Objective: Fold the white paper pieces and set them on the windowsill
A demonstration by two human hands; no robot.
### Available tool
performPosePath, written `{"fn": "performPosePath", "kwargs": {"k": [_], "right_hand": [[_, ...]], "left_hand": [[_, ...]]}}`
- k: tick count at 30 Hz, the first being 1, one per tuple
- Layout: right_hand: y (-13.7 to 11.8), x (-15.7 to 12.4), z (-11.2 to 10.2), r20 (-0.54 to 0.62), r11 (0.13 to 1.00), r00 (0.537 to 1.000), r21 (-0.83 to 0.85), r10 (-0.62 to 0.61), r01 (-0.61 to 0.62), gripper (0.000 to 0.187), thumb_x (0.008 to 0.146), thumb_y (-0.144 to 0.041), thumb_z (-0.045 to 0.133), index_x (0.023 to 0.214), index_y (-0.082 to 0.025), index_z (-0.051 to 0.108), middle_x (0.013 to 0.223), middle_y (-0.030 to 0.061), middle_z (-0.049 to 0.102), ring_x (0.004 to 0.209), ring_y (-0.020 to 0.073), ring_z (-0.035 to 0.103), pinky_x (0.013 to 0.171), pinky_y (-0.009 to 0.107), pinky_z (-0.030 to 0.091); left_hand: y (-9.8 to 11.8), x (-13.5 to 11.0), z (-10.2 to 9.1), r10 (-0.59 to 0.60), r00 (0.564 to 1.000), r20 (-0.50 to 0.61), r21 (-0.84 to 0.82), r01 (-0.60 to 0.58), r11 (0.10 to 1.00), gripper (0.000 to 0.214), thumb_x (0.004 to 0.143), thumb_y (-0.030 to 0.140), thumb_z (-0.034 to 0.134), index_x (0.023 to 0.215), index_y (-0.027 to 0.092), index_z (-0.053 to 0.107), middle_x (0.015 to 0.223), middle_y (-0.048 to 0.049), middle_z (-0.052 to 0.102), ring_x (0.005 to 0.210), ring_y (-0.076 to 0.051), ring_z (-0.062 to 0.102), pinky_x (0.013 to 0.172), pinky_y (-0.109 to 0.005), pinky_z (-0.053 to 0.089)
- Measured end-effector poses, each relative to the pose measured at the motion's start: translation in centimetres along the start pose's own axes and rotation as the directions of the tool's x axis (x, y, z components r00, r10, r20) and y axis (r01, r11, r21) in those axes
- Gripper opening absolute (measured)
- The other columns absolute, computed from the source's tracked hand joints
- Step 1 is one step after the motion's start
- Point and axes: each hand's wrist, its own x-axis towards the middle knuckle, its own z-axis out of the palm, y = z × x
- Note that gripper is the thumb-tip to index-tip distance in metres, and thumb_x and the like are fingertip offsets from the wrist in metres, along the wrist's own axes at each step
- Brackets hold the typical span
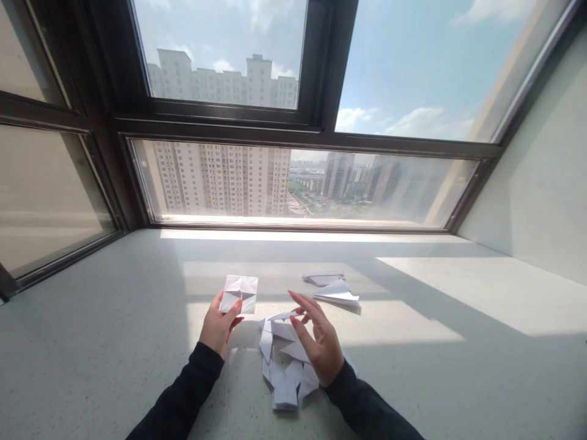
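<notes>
My left hand (220, 325) is closed on a small square of folded white paper (246, 286). The thumb lies over its front, and creases and flaps meet near the square's middle. To the right, my right hand (318, 342) is raised over a pile of folded white paper pieces (285, 385), its thumb and index finger apart. A narrow folded strip at the top of that pile reaches the curled fingers behind the thumb; whether they touch it I cannot tell. My right hand and sleeve hide part of the pile.
Beyond my right hand lie a folded paper plane (337, 293) and another flat folded paper piece (323, 278). Everything rests on a pale speckled sill (137, 342) with bands of sunlight. Dark-framed windows (302, 137) border it at the back and left, a white wall (541, 165) at the right.
</notes>
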Motion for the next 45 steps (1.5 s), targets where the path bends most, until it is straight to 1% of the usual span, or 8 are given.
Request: {"fn": "performPosePath", "kwargs": {"k": [5, 12, 18, 23, 26, 32, 40, 45], "right_hand": [[0.9, -0.2, 0.6, 0.078, 0.985, 0.996, -0.174, 0.03, -0.016, 0.033, 0.074, -0.018, 0.049, 0.107, -0.021, 0.051, 0.094, 0.0078, 0.058, 0.082, 0.0214, 0.051, 0.063, 0.034, 0.045], [2.2, -0.5, 1.1, 0.274, 0.885, 0.958, -0.464, 0.088, 0.052, 0.05, 0.063, -0.031, 0.064, 0.11, -0.02, 0.049, 0.112, 0.0111, 0.054, 0.103, 0.0296, 0.043, 0.085, 0.046, 0.033], [2.1, 0.1, 1.1, 0.378, 0.877, 0.92, -0.471, 0.104, 0.095, 0.017, 0.077, -0.016, 0.045, 0.083, -0.023, 0.061, 0.084, 0.0037, 0.065, 0.083, 0.0209, 0.055, 0.088, 0.049, 0.024], [1.5, 0.6, 0.0, 0.081, 0.928, 0.996, -0.373, 0.036, -0.003, 0.019, 0.08, -0.02, 0.04, 0.075, -0.019, 0.059, 0.075, 0.0056, 0.061, 0.074, 0.02, 0.053, 0.073, 0.039, 0.036], [1.0, 0.8, -0.4, -0.061, 0.988, 0.994, -0.123, 0.085, -0.093, 0.021, 0.081, -0.03, 0.04, 0.076, -0.017, 0.056, 0.065, 0.0041, 0.055, 0.063, 0.0168, 0.051, 0.06, 0.032, 0.04], [0.2, 0.7, 0.7, 0.088, 0.844, 0.934, 0.407, 0.345, -0.35, 0.028, 0.075, -0.046, 0.048, 0.08, -0.018, 0.045, 0.051, -0.0034, 0.051, 0.046, 0.012, 0.051, 0.038, 0.021, 0.035], [0.9, 0.2, 0.9, 0.227, 0.82, 0.885, 0.336, 0.407, -0.463, 0.032, 0.071, -0.05, 0.049, 0.078, -0.02, 0.041, 0.045, -0.0064, 0.052, 0.042, 0.013, 0.053, 0.036, 0.02, 0.034], [1.2, 0.0, 1.0, 0.229, 0.86, 0.894, 0.262, 0.385, -0.437, 0.026, 0.074, -0.044, 0.049, 0.079, -0.02, 0.042, 0.045, -0.0064, 0.053, 0.042, 0.0129, 0.055, 0.039, 0.02, 0.036]], "left_hand": [[-0.7, -0.2, 0.2, -0.088, 0.994, 0.058, -0.019, 0.09, 0.996, 0.022, 0.059, 0.012, 0.065, 0.079, 0.015, 0.056, 0.069, -0.0005, 0.062, 0.06, -0.012, 0.057, 0.062, -0.023, 0.049], [-1.2, -0.1, 0.1, -0.152, 0.984, 0.095, -0.022, 0.155, 0.988, 0.027, 0.058, 0.01, 0.066, 0.081, 0.017, 0.053, 0.074, 0.0002, 0.064, 0.063, -0.013, 0.061, 0.061, -0.023, 0.05], [-1.3, -0.2, 0.0, -0.159, 0.984, 0.086, -0.062, 0.164, 0.984, 0.036, 0.056, 0.007, 0.066, 0.084, 0.02, 0.049, 0.076, 0.001, 0.063, 0.068, -0.016, 0.061, 0.061, -0.026, 0.052], [-1.3, 0.0, -0.1, -0.131, 0.989, 0.074, -0.071, 0.136, 0.988, 0.041, 0.054, 0.006, 0.066, 0.089, 0.018, 0.049, 0.078, 0.0, 0.063, 0.07, -0.015, 0.061, 0.064, -0.026, 0.051], [-1.2, -0.1, 0.0, -0.148, 0.985, 0.094, -0.073, 0.155, 0.985, 0.038, 0.053, 0.009, 0.067, 0.086, 0.017, 0.051, 0.076, -0.0006, 0.063, 0.068, -0.016, 0.061, 0.064, -0.026, 0.05], [-1.0, -1.4, 0.8, -0.209, 0.933, 0.293, -0.047, 0.232, 0.972, 0.053, 0.048, 0.019, 0.075, 0.095, 0.017, 0.051, 0.092, -0.0067, 0.064, 0.084, -0.025, 0.059, 0.068, -0.033, 0.049], [-0.1, -3.1, 1.9, -0.243, 0.819, 0.52, -0.01, 0.29, 0.957, 0.054, 0.049, 0.01, 0.07, 0.099, 0.019, 0.051, 0.093, -0.0074, 0.063, 0.083, -0.026, 0.061, 0.078, -0.039, 0.044], [-0.7, -2.3, 1.4, -0.255, 0.759, 0.599, -0.099, 0.387, 0.917, 0.054, 0.05, 0.01, 0.065, 0.102, 0.017, 0.05, 0.088, -0.0073, 0.065, 0.082, -0.028, 0.061, 0.079, -0.039, 0.044]]}}
